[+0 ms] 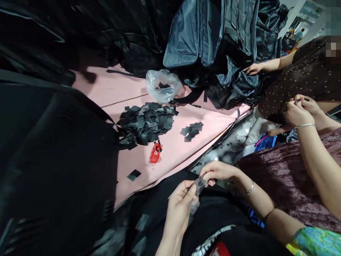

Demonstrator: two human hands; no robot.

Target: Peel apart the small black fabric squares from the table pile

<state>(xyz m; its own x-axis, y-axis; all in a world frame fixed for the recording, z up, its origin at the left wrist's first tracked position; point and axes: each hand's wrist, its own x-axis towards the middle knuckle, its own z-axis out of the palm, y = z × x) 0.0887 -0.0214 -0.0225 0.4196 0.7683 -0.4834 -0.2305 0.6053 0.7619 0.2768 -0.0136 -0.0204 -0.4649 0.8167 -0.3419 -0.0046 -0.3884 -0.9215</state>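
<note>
My left hand [181, 200] is low in the middle of the head view, thumb and fingers pinched on a small grey, film-like piece [199, 185]. My right hand [218, 171], with a bracelet on its wrist, pinches the other end of that piece. Both hands are above black cloth, just off the front edge of a pink-covered table [170, 156]. On the table lies a heap of thin dark squares [149, 122], with a smaller group of squares [191, 131] to its right. One single square [134, 174] lies nearer the edge.
A red strap with a black clip [155, 153] lies below the heap. Behind are a clear plastic bag [163, 85] and black backpacks [191, 35]. A large black bag [61, 153] fills the left. At right, a co-worker's hands [302, 109] and another person's hand [253, 69] are close by.
</note>
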